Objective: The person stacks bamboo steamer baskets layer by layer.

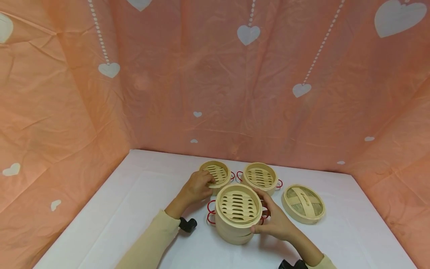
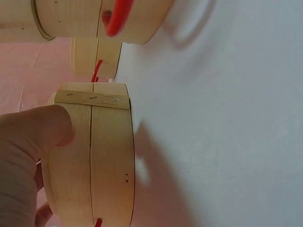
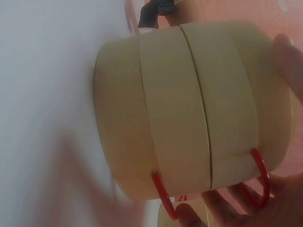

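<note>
A stack of two bamboo steamer baskets (image 1: 233,232) with red side handles stands at the front middle of the table, slatted floor showing on top. My right hand (image 1: 276,221) holds its right side, thumb on the near wall and fingers round the far side by the red handles (image 3: 263,183). Behind and to the left is a single bamboo steamer basket (image 1: 220,185). My left hand (image 1: 197,186) grips that one, its thumb (image 2: 59,125) against the outer wall and fingers over the rim, partly hidden.
Another steamer basket (image 1: 260,178) with red handles stands at the back, right of the gripped one. A woven bamboo lid (image 1: 304,205) lies on the right of the white table (image 1: 141,194). An orange-pink cloth with hearts (image 1: 215,89) hangs behind and at both sides.
</note>
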### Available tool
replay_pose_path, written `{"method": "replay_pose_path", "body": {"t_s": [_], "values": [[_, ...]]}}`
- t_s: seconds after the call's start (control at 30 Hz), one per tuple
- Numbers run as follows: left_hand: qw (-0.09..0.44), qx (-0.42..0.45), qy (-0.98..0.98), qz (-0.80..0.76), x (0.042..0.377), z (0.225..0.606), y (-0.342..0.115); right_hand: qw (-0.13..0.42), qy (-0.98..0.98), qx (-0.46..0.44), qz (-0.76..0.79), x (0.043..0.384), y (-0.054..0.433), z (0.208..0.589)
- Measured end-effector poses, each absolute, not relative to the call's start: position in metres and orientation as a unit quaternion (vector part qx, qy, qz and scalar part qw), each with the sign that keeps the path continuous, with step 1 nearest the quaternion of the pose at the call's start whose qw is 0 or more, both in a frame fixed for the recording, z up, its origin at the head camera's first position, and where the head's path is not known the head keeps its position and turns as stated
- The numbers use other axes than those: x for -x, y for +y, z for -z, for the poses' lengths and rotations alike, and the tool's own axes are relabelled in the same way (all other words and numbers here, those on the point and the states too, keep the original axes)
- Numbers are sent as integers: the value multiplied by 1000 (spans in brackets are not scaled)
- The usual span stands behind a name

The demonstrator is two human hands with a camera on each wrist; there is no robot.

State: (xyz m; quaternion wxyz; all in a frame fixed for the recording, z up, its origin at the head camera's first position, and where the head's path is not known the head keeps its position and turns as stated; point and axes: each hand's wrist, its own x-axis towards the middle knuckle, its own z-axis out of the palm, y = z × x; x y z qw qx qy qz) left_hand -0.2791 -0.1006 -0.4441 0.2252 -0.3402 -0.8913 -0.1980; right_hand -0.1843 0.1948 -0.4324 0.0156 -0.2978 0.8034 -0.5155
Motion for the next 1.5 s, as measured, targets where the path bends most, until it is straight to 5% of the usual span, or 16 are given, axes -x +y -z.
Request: {"method": "replay_pose_path", "body": {"t_s": [0.67, 1.5], "values": [[223, 289, -908, 206, 263, 448, -115, 20, 804, 297, 515, 185, 197, 434], [307, 307, -884, 174, 243, 429, -125, 13, 795, 318, 517, 186, 198, 435]]}}
